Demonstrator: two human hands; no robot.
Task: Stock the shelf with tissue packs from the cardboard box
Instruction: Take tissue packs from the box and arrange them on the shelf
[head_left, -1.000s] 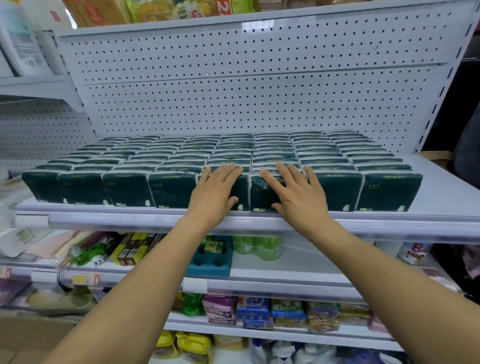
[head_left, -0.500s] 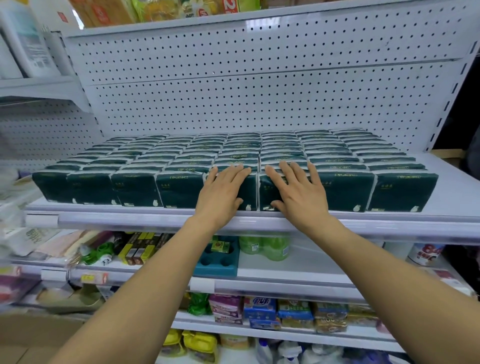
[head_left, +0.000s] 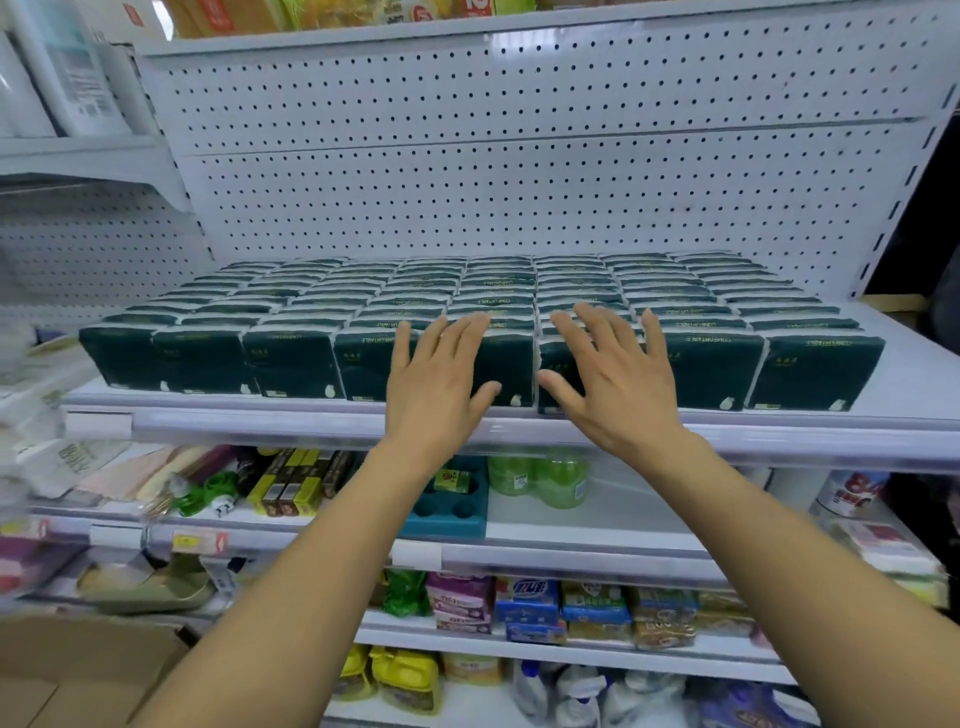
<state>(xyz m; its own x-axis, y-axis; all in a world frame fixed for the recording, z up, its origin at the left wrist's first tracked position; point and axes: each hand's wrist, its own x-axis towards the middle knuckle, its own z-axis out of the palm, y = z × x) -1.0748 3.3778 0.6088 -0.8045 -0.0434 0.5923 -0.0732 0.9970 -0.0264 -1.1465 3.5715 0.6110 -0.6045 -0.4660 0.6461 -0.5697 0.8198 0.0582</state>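
From the head camera, both hands sit a bit higher on the packs than they did a moment ago, and the fingers are spread wider now; before, they lay closer together. The whole shelf also looks a little more to the right in the picture than before. The left hand (head_left: 439, 382) lies flat on the front of a dark green pack, with its fingers straight and apart and its thumb sticking out to the right. The right hand (head_left: 605, 376) lies flat on the next pack over, fingers straight and apart too, thumb pointing left. The two thumbs are near each other but not touching. Neither hand grabs anything; they only press. The tissue packs (head_left: 291, 361) fill the white shelf (head_left: 924, 379) in neat rows, from the near edge back to the wall full of holes (head_left: 519, 156). Each pack stands on its long thin side, with its big flat face looking out at the near edge. The long side of each pack runs left to right. There are eight packs across the near row. The packs touch each other side by side. Far right on the shelf there is a bare white strip. A bit of brown cardboard box (head_left: 78, 670) shows at the bottom left, low and near. Under the packs, lower shelves hold green bottles (head_left: 540, 480) and a blue tray (head_left: 452, 512).
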